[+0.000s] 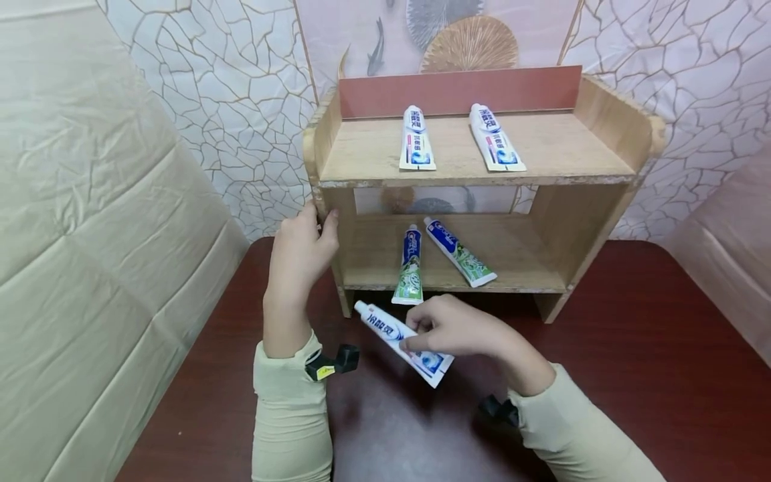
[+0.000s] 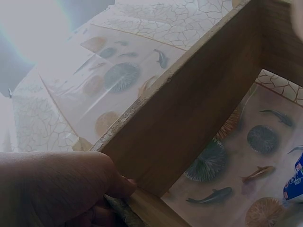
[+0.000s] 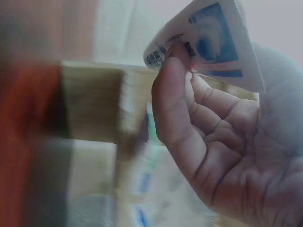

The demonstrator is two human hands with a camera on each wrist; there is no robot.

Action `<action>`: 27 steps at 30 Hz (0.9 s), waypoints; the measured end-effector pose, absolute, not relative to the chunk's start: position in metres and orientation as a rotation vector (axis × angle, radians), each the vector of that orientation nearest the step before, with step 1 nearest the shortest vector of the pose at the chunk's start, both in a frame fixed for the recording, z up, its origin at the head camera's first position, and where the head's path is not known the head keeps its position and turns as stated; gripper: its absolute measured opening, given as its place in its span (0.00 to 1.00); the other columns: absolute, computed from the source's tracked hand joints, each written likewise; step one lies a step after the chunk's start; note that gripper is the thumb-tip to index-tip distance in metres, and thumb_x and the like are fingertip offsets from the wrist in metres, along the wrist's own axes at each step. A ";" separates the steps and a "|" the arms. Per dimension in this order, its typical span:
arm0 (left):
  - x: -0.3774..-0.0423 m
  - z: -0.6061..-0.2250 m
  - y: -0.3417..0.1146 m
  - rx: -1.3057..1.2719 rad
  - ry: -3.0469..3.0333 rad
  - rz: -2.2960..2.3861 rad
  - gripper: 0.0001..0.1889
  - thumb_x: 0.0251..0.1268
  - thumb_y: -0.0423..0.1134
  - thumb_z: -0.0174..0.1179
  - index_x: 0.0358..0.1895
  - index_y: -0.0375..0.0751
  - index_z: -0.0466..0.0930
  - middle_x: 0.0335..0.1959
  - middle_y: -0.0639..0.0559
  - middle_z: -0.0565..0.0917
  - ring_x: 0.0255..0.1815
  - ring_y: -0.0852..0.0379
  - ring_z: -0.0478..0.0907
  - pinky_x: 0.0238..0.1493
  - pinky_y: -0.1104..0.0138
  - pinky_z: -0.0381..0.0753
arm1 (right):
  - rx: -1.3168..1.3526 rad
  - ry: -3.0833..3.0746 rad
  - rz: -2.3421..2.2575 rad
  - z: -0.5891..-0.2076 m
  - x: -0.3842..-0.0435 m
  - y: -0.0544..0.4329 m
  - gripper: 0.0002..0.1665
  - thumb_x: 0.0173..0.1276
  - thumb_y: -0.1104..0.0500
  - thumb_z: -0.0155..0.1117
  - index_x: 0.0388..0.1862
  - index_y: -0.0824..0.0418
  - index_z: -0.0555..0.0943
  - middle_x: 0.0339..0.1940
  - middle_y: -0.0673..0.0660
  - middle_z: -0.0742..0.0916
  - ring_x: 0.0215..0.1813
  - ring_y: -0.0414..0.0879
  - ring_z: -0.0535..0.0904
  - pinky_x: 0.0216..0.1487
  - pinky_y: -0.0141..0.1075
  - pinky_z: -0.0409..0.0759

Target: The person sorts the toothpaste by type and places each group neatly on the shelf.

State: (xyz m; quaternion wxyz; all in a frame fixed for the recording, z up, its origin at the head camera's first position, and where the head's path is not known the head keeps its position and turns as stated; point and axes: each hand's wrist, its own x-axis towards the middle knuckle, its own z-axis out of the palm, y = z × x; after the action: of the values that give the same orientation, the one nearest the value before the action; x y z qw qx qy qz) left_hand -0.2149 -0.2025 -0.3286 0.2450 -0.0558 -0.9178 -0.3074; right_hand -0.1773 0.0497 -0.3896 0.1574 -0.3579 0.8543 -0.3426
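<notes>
My right hand pinches a white and blue toothpaste tube between thumb and fingers, in front of the shelf's lower edge. The tube lies slanted, its cap toward the upper left; in the right wrist view its flat end shows above the palm. With my left hand I grip the left side of a two-tier wooden shelf. The left wrist view shows the thumb against that side panel, the other fingers partly hidden.
Two white toothpaste tubes, one left and one right, lie on the upper tier. A green and blue tube and a similar slanted tube lie on the lower tier. The shelf stands on a dark red table before a patterned backdrop.
</notes>
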 end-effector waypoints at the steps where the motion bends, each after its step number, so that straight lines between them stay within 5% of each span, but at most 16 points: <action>1: -0.214 -0.329 -0.202 -0.151 -2.508 -0.838 0.16 0.77 0.50 0.49 0.41 0.40 0.75 0.25 0.43 0.81 0.28 0.46 0.78 0.29 0.53 0.76 | -1.016 2.441 -1.022 -0.382 -0.176 0.053 0.15 0.66 0.54 0.70 0.22 0.53 0.76 0.15 0.43 0.75 0.19 0.35 0.70 0.21 0.30 0.69; 7: -0.214 -0.328 -0.203 -0.158 -2.492 -0.831 0.15 0.77 0.49 0.50 0.41 0.40 0.75 0.25 0.43 0.81 0.29 0.45 0.78 0.31 0.52 0.77 | -0.862 2.394 -1.416 -0.328 -0.172 0.062 0.08 0.68 0.56 0.69 0.34 0.60 0.83 0.30 0.56 0.88 0.29 0.50 0.86 0.28 0.42 0.85; 15: -0.214 -0.329 -0.204 -0.160 -2.496 -0.823 0.15 0.77 0.48 0.50 0.38 0.40 0.73 0.21 0.44 0.77 0.26 0.45 0.76 0.28 0.53 0.75 | -0.749 2.452 -1.768 -0.271 -0.188 0.048 0.14 0.69 0.54 0.69 0.36 0.65 0.83 0.28 0.61 0.86 0.27 0.50 0.84 0.27 0.38 0.82; 27: -0.213 -0.328 -0.205 -0.146 -2.499 -0.808 0.16 0.77 0.49 0.51 0.34 0.41 0.71 0.20 0.44 0.75 0.27 0.42 0.77 0.28 0.51 0.75 | -0.591 2.651 -1.747 -0.230 -0.234 0.008 0.15 0.68 0.53 0.72 0.33 0.64 0.83 0.28 0.54 0.84 0.31 0.43 0.80 0.29 0.29 0.76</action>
State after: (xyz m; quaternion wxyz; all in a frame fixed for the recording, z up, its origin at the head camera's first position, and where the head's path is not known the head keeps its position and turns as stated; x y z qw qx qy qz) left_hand -0.2134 -0.2050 -0.3279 0.2528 -0.0537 -0.9192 -0.2971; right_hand -0.2337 0.0076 -0.2303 -0.0441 -0.1827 0.8201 -0.5405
